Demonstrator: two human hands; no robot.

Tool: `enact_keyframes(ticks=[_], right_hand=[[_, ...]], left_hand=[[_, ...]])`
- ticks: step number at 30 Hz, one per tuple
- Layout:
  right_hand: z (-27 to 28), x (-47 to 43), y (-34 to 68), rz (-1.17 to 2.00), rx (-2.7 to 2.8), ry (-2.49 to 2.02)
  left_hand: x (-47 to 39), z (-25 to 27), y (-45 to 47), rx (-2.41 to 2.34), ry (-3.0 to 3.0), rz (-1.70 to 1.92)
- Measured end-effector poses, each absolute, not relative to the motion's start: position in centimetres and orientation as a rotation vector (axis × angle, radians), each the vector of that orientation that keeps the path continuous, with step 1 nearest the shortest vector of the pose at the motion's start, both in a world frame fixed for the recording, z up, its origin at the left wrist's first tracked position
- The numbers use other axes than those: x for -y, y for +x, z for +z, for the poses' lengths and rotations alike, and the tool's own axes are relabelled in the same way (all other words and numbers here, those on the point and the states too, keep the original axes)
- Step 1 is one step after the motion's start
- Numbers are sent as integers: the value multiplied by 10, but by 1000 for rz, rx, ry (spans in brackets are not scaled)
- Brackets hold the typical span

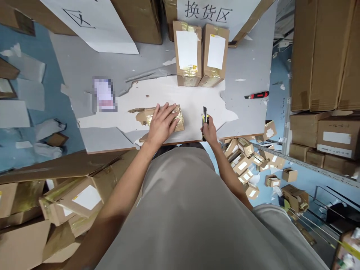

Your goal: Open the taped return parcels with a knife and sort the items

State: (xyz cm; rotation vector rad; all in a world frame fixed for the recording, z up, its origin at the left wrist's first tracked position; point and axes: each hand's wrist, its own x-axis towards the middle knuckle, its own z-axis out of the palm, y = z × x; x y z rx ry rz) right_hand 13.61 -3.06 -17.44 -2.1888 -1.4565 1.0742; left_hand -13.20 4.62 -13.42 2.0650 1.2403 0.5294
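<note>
- Palm down with the left hand (162, 123) on a small brown carton (180, 122), fingers fanned out across its top, thumb toward the right-hand end.
- Curled firmly with the right hand (209, 130) around a black-and-yellow utility knife (204, 117), blade end pointing away from the body, clear of the carton and off to its right.
- Hands apart, then, with a stretch of bare white surface between knife and carton.
- Over to the carton itself: lying near the front edge of the grey table (244, 67), on a ragged-edged white patch (210, 99), shiny with tape at the right end, loose flap jutting out at the left.
- Straight beyond, side by side, two taped boxes (188, 50), each with a white label.
- Right behind those, a white sign (209, 14) in bold black Chinese characters.
- Across to the far right of the tabletop, a red-and-black cutter (258, 95), blade toward the left.
- Out on the left side, a flat rectangular object (104, 93), too pixelated to identify.
- Down at lower left, a large open carton (50, 165) crowded with boxes.
- Past the right-hand table edge, a jumbled heap of small boxes (243, 165); higher up, big brown boxes (326, 56) in a stack.
</note>
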Motion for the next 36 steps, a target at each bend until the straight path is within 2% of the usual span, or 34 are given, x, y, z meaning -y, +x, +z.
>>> enact_keyframes(ticks=[4,8,16,27,31,36], right_hand=[[-121,36,96,1210,1388,-2021],[-93,29,68,1181,1474,-2027],[-90,21,57,971,1657,-2180],[-99,18,7,738,1629,-2307],[-82,1,-8,721,1598,-2449],[-34,-10,-24,785,1805,-2821]], left_hand=[[-46,-136,-135,-1181,2079,527],[-46,-134,-140,-1107,2073,512],[-45,-141,-144,-1019,2040,548],[-38,-136,-145,-929,2031,598],[-38,-136,-145,-904,2039,593],[-36,-133,-148,-906,2084,494]])
